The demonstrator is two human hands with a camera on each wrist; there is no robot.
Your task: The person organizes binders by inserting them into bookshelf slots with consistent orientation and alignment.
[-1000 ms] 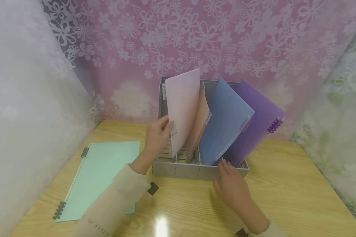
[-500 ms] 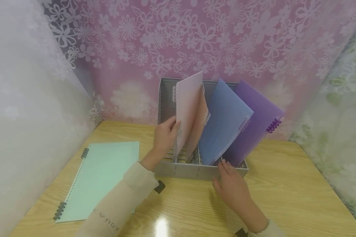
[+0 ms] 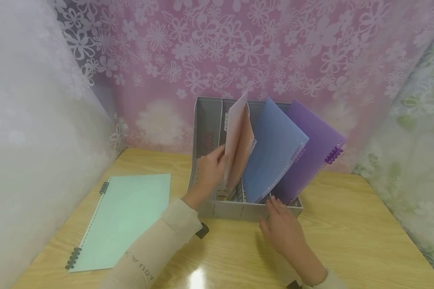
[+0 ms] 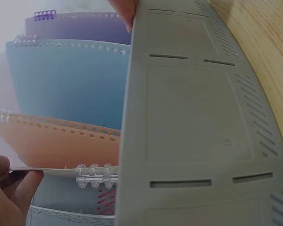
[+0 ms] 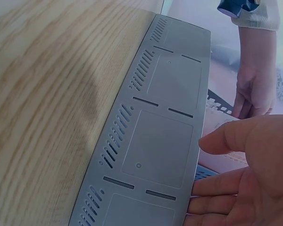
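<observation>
My left hand [image 3: 209,171] pinches the edge of a pale pink loose-leaf notebook [image 3: 234,126], standing upright in a divided grey file organizer [image 3: 227,210]. Thumb and fingers lie on either side of its cover in the left wrist view, near clear binder rings [image 4: 95,176]. An orange notebook [image 3: 243,154] stands right beside it. Further right, a blue notebook [image 3: 277,148] and a purple notebook [image 3: 315,138] lean in their own compartments. My right hand [image 3: 283,226] rests its extended fingers on the organizer's front rim, below the purple notebook.
A mint green notebook [image 3: 137,212] with black rings lies flat on the wooden table [image 3: 351,224], left of the organizer. The leftmost compartment [image 3: 207,124] shows its bare back wall. A flowered pink curtain [image 3: 217,48] hangs close behind.
My left hand has moved right, bringing the pale pink notebook rightward until it stands against the orange one. The right hand has stayed on the rim.
</observation>
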